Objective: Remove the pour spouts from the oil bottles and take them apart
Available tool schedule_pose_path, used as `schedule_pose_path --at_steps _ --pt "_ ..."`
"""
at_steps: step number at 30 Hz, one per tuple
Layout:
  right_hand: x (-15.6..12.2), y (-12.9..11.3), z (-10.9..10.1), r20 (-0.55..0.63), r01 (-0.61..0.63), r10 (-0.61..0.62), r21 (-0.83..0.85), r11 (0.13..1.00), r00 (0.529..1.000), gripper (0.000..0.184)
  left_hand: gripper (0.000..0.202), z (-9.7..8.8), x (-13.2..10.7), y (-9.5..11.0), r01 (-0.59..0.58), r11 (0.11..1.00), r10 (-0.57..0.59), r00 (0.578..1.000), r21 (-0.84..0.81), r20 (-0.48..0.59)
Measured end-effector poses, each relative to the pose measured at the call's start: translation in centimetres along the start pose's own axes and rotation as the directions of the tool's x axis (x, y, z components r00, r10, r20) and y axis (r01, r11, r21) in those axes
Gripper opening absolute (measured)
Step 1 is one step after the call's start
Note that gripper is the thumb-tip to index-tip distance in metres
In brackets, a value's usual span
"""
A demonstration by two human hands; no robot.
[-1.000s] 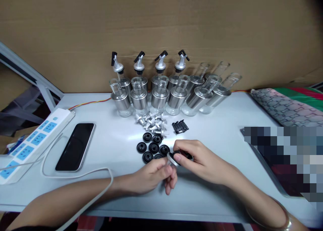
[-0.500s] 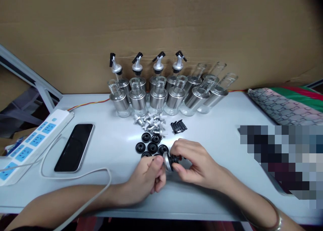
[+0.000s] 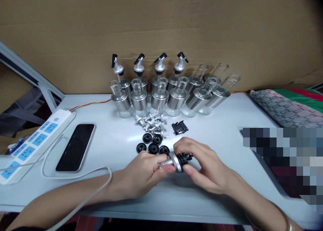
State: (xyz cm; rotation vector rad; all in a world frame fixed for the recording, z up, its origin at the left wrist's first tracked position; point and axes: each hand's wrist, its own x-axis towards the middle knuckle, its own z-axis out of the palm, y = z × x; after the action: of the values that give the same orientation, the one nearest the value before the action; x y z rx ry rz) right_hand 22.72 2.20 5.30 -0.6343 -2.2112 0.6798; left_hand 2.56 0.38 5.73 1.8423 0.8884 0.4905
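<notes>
Between my hands, above the front of the table, is a bottle pourer [image 3: 178, 161] lying sideways, its silver spout to the left and its black ribbed stopper to the right. My left hand [image 3: 148, 172] is closed on the silver spout. The fingers of my right hand [image 3: 202, 163] grip the black stopper end. Just behind my hands lie several round black stopper pieces [image 3: 140, 148]. Farther back is a pile of silver spouts [image 3: 152, 123], with a small cluster of black levers [image 3: 180, 127] to its right.
Several glass bottles with steel sleeves [image 3: 159, 100] stand in rows at the back, some topped with pourers [image 3: 159, 65]. On the left are a phone [image 3: 75, 147], a power strip [image 3: 32, 147] and a white cable [image 3: 75, 178] crossing my left forearm. Patterned fabric [image 3: 285, 106] lies right.
My left hand has shifted its grip so that the silver spout now shows between thumb and fingers. The pourer and both hands have moved slightly right.
</notes>
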Motion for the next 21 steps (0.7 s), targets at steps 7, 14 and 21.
schedule_pose_path --at_steps 7,14,21 --pt "-0.1 0.1 0.0 0.145 -0.279 0.259 0.148 0.949 0.955 0.032 0.057 -0.9 0.5 -0.7 -0.209 0.823 0.283 0.957 0.528 -0.063" --pt "0.1 0.1 0.3 0.156 -0.48 0.454 0.298 0.825 0.877 0.025 0.046 -1.5 0.8 -1.4 -0.283 0.645 0.507 0.853 0.71 -0.121" --pt "0.2 0.1 0.9 0.155 -0.567 0.587 0.537 0.625 0.795 0.023 0.051 -1.4 1.2 -2.3 -0.311 0.639 0.52 0.849 0.704 -0.097"
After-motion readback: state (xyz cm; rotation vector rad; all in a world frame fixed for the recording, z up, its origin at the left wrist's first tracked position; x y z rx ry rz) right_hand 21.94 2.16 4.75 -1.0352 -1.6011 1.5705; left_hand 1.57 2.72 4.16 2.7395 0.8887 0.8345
